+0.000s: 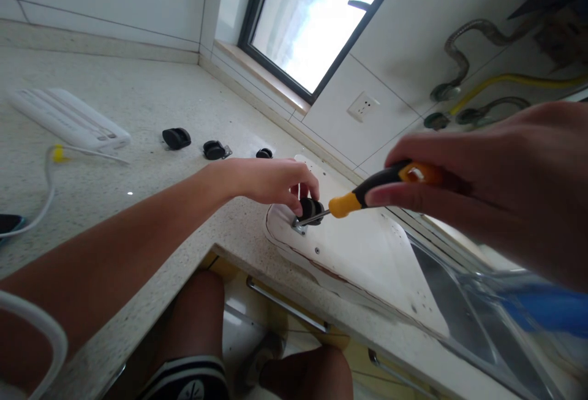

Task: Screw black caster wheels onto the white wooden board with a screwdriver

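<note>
My left hand [280, 181] is closed around a black caster wheel [311, 210], thumb and fingers at its top and side. The caster's metal plate rests near the rounded corner of a white board [358, 247], which lies on the counter. In my right hand [487, 185] is a screwdriver [362, 195] with a yellow and black handle, its fingers wrapped round the grip. The shaft slants down to the left, and its tip meets the caster plate. Whether the tip sits in a screw head is too small to tell.
Three more casters, a left one [177, 138], a middle one [215, 149] and a far one [264, 153], lie on the speckled counter [151, 87]. A white power bank [68, 117] with a cable is at left. A steel sink [459, 302] adjoins the board at right.
</note>
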`<control>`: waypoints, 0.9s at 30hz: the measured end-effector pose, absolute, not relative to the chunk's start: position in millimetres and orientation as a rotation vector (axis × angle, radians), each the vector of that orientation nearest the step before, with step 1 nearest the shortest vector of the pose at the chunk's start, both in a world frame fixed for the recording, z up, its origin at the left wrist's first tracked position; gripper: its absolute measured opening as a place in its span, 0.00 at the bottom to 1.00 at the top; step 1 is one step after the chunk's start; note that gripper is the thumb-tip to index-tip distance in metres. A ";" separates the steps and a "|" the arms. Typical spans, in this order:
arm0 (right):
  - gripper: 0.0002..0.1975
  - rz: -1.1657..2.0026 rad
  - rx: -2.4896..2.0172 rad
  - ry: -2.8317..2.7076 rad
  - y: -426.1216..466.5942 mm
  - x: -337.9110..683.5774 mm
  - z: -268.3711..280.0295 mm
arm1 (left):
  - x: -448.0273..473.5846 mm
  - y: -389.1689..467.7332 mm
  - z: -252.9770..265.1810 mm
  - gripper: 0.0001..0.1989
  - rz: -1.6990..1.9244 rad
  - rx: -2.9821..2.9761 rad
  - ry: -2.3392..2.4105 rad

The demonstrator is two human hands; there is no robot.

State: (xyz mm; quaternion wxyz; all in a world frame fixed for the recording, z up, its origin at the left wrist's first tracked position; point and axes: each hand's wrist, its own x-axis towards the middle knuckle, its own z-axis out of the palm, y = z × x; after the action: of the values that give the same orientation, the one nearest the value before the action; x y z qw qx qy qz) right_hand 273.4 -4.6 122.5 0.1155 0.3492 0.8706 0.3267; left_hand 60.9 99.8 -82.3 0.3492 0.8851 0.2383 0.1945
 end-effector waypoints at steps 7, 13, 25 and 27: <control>0.18 0.630 0.915 2.619 -2.4 275.9 119.4 | 59.1 98.5 -83.5 0.17 0.496 2.265 0.649; 0.36 0.718 1.062 2.480 -3.8 273.0 118.4 | 59.9 96.1 -78.4 0.16 0.486 2.293 0.687; 0.30 0.740 1.034 2.569 -0.2 273.4 116.9 | 60.6 96.9 -79.9 0.16 0.511 2.273 0.655; 0.25 0.741 0.963 2.627 -0.6 271.7 117.6 | 60.5 97.3 -80.7 0.15 0.508 2.262 0.652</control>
State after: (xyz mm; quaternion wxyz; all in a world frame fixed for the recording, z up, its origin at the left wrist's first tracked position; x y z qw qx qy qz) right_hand 271.7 -0.6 117.6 0.1232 0.3300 0.9007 0.2541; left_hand 60.5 97.3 -80.7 0.3586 0.8768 0.2526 0.1968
